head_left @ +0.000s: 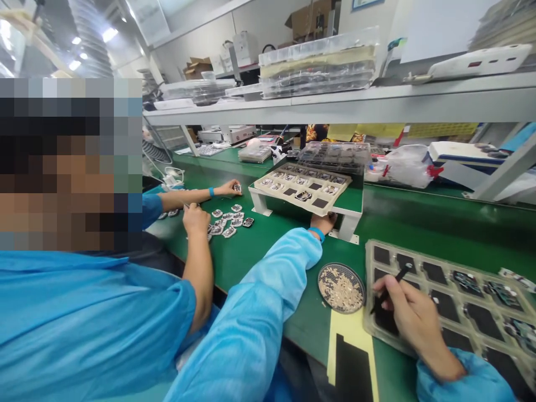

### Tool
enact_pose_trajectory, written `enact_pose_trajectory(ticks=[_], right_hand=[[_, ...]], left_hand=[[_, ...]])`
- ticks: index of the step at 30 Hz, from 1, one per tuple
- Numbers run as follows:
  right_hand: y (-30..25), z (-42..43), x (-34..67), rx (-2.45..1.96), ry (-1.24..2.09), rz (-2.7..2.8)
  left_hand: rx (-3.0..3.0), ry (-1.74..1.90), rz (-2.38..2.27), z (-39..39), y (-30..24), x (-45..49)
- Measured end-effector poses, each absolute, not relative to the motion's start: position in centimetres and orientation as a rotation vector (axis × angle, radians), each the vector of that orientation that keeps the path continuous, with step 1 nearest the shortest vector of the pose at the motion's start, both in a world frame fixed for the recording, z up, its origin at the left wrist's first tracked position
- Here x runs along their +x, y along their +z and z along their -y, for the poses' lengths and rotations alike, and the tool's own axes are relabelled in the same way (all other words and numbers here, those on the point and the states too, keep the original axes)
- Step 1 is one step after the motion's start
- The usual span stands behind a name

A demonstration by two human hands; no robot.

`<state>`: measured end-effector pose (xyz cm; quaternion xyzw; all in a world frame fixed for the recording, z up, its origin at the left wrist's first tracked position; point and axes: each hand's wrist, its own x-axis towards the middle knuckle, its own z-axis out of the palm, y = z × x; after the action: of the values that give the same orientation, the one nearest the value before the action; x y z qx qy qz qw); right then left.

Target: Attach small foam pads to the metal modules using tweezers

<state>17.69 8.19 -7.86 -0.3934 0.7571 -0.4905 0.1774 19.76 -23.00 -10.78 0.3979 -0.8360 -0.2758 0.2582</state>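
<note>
My right hand [412,315] is closed on black tweezers [391,287], with their tip over the near-left pockets of a clear compartment tray [422,346]. Several of the tray's right-hand pockets hold small circuit parts [464,280]. Just left of that hand stands a round dish [341,287] full of tiny beige pieces. My left hand [323,222], in a light blue sleeve with a blue wristband, reaches to the front edge of a beige tray [301,187] of small modules on a white stand. Its fingers are hidden under that edge.
A co-worker in blue sits at my left, with both hands [196,216] over several loose small modules [228,223] on the green bench [419,223]. A yellow sheet with a black strip [352,352] lies at the near edge. Stacked clear trays [335,153] and a shelf [335,103] stand behind.
</note>
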Motion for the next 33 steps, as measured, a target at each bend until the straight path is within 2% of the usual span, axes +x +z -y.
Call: enact_pose_trajectory(ticks=[6,15,18,25,29,33], right_hand=[[-7.7,-7.2,17.8,-0.977,-1.427,-2.052],[-7.3,-7.0,17.0,-1.277,-1.431,-2.03],[-6.1,-7.1,17.0,-1.418,-1.338,-2.043],[-5.8,-9.0,18.5,-1.634,-1.282,-1.859],[-6.4,-9.7,18.8,-1.877,-1.116,-1.728],[-6.4,-9.7,18.8,-1.928,-1.034,-1.7]], left_hand=[[0.991,-0.985,2.037,20.3,-11.7,24.3],[0.719,-1.423,1.758,14.7,-9.9,28.7],[0.631,-1.56,1.706,13.4,-8.8,28.8],[0.499,-1.871,1.681,10.2,-7.4,29.3],[0.453,-1.925,1.736,9.0,-6.9,29.6],[0.445,-1.992,1.819,8.3,-6.7,29.9]])
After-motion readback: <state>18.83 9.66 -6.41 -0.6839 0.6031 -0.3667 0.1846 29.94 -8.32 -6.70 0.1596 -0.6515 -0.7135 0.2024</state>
